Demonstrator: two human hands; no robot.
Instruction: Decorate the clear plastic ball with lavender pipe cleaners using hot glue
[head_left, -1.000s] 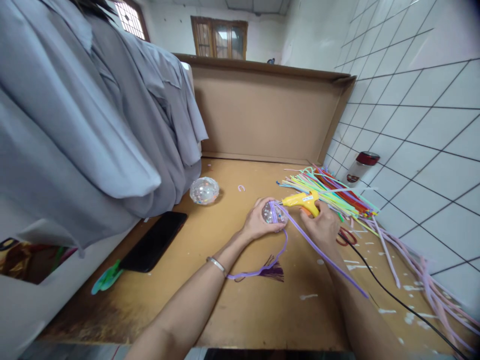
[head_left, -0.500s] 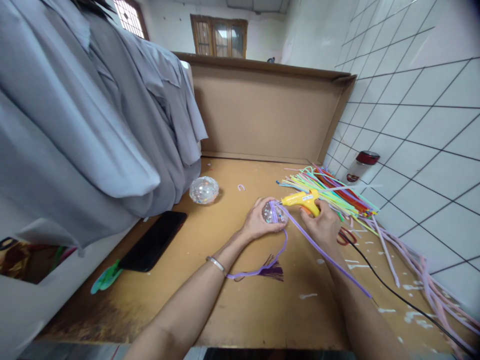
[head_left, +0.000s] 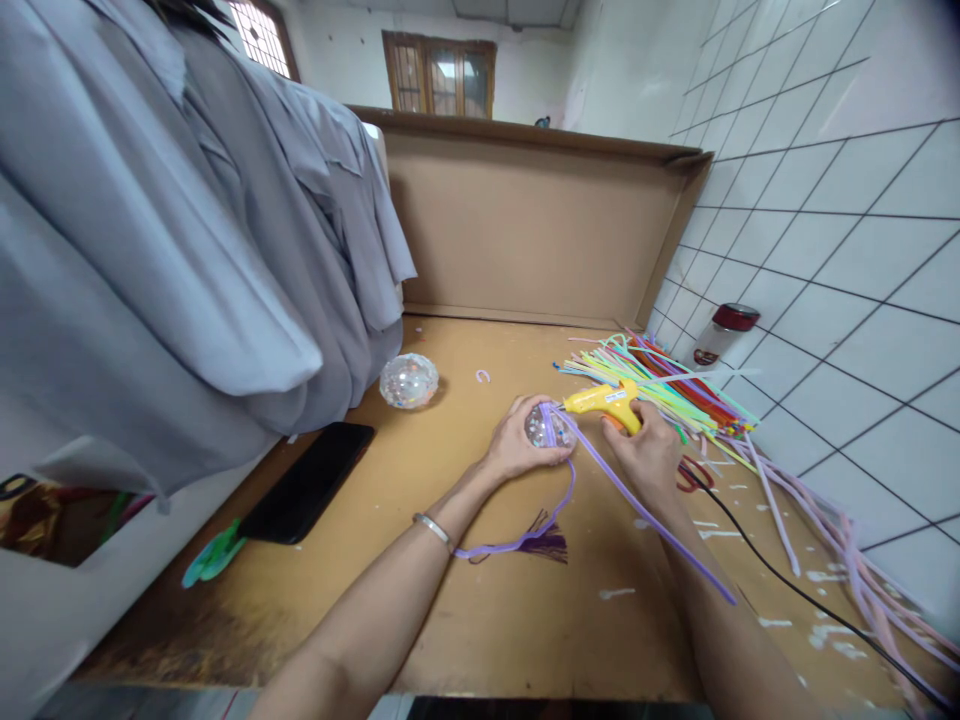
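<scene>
The small clear ball (head_left: 562, 433) sits low over the middle of the tabletop (head_left: 592, 640), with fuzzy purple stems (head_left: 548, 425) laid across its face and long ends trailing off it. Your left hand (head_left: 512, 441) is closed around its near and left sides, fingers behind and thumb in front; brace it there so that the ball cannot roll under the tip. Your right hand (head_left: 651, 450) is wrapped around the yellow glue gun (head_left: 600, 399), whose nozzle (head_left: 561, 406) meets the upper edge of the stems, or comes very near; I cannot tell whether glue is flowing. Squeeze lightly and evenly, as a small bead should grip the fuzz without flooding the clear surface, and hold your left fingertips well off the hot metal. One loose end slants toward your right forearm, and another curves down past the dark purple tassel (head_left: 551, 542) to your left wrist, so mind that neither arm tugs them. The black cord (head_left: 795, 600) runs off to the near right, past the red scissor handles (head_left: 694, 490); give it slack so that it does not drag the nozzle. Farther out lie the bundle of coloured stems (head_left: 675, 395) by the tiled wall, a second clear ball (head_left: 409, 381) and, at left, the black phone (head_left: 309, 484).
</scene>
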